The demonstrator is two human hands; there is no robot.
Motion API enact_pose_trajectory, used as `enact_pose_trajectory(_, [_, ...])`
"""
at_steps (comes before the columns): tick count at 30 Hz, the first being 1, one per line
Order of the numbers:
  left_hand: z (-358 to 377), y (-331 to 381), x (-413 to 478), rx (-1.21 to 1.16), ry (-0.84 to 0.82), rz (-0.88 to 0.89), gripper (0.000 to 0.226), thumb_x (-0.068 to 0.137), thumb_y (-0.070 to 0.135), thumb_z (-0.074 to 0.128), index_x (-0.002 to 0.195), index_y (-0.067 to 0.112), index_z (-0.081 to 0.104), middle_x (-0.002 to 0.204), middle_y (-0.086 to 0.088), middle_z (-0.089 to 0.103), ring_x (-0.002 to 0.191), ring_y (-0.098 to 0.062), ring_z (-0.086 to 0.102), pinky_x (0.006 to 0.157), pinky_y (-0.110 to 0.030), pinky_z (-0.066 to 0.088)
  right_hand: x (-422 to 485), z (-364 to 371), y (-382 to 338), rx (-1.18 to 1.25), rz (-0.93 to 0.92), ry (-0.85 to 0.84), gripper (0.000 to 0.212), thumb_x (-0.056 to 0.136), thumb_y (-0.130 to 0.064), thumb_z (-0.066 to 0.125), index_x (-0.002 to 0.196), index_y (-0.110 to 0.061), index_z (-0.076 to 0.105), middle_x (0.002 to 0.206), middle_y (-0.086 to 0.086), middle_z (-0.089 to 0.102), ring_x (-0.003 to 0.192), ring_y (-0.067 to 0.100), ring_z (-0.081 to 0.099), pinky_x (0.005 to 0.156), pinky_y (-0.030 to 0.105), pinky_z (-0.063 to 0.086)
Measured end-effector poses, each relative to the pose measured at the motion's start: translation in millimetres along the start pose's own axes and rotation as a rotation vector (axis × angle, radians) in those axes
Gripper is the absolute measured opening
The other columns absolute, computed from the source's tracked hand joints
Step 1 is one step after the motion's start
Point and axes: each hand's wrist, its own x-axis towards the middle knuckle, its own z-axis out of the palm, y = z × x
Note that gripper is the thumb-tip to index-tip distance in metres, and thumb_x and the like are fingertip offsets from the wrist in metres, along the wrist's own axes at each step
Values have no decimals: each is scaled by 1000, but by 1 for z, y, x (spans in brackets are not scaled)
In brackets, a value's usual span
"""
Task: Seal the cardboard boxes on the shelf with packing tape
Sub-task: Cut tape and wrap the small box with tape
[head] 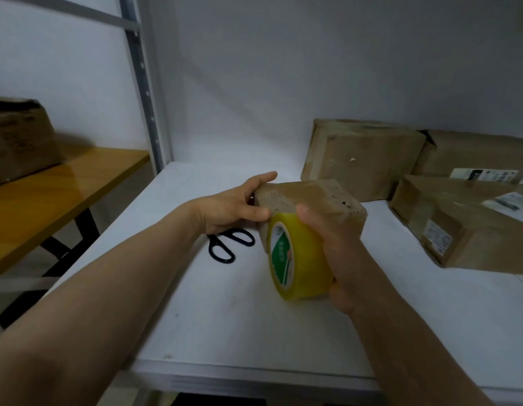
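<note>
We find the small cardboard box (pixel 307 197) lying on the white shelf (pixel 225 303) close to the middle of our view, its long side running from nine o'clock toward three o'clock. The left hand (pixel 237 205) grips the box's nine o'clock end, with the thumb pressed on the near face and the fingers laid along the top and far edge. The right hand (pixel 339 250) is wrapped round a roll of yellowish packing tape (pixel 298 259), fingers curled over its outer band. Its thumb is up at the roll's twelve o'clock, where it touches the box. The roll is held on edge against the box's near face, at the box's six o'clock, and its green and white printed core is turned toward nine o'clock. We cannot tell whether any tape is drawn from the roll onto the box.

Black-handled scissors (pixel 229 244) lie flat on the shelf at seven o'clock from the box, just under the left wrist, and the hand hides their blades. Three more boxes sit on the same shelf. A large cardboard box (pixel 360 159) stands at one o'clock by the back wall. A labelled box (pixel 474 156) is just beside it at two o'clock. A glossy taped box (pixel 459 224) is at three o'clock, nearer the front. At nine o'clock, beyond the shelf's metal upright (pixel 143 83), a wooden table (pixel 49 194) carries another brown box (pixel 17 139).
</note>
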Motion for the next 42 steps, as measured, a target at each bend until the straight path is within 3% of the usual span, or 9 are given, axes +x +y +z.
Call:
enact_pose_trajectory(6, [9,5,-5,131,-36,-10,112,67,2,89,153,34,24,143,-5,46,121,-13,63,96,-34,54,1,-4,-1,18,36,6,26,89,-52,65,112,-39,61,111,3,71,98,28,71,87,53,58])
enact_pose_trajectory(14, [13,6,-9,208,91,80,79,72,5,82,140,22,46,136,-10,52,108,-7,65,85,-27,56,2,-8,-3,20,0,-29,27,87,-52,66,111,-41,65,105,0,77,96,25,75,89,52,58])
enact_pose_trajectory(17, [10,2,-8,310,153,68,77,71,24,86,138,38,49,147,-2,43,134,-21,45,104,-36,50,-1,-10,-2,20,-43,-82,14,79,-47,67,93,-45,69,86,-7,78,86,18,76,82,46,60])
enact_pose_trajectory(20, [15,13,-7,396,273,150,73,65,46,71,136,48,51,160,0,30,153,-18,15,119,-35,23,-2,-10,-2,8,-80,-102,21,87,-38,65,75,-52,74,83,-10,77,86,16,74,85,48,58])
enact_pose_trajectory(23, [26,30,1,424,330,138,74,80,52,65,149,47,38,167,7,9,153,-8,0,118,-33,11,1,-8,-1,1,-90,-89,13,89,-37,67,89,-48,74,96,-5,78,96,19,74,89,49,59])
enact_pose_trajectory(28, [31,34,17,422,240,-45,75,94,39,67,158,28,29,160,3,24,143,-16,30,100,-14,31,1,-8,-2,23,-96,-106,11,80,-41,68,80,-49,76,92,-6,78,87,15,76,80,43,60])
enact_pose_trajectory(32, [33,31,25,358,312,-43,96,80,55,77,158,35,25,161,1,17,146,-26,27,111,-34,34,4,-11,0,33,-86,-97,21,93,-34,64,81,-47,76,93,-4,78,89,17,76,82,45,60])
enact_pose_trajectory(38, [35,29,29,316,269,-80,80,88,41,74,156,29,33,156,1,20,142,-26,33,109,-30,37,8,-12,0,29,-72,-105,20,91,-35,65,81,-50,74,87,-8,78,85,16,76,84,48,60])
enact_pose_trajectory(42, [37,15,24,289,301,-13,61,96,37,63,152,27,41,154,-1,25,140,-25,38,118,-36,36,7,-12,-1,54,-73,-116,30,75,-39,70,105,-39,67,97,-2,78,96,23,75,92,53,57])
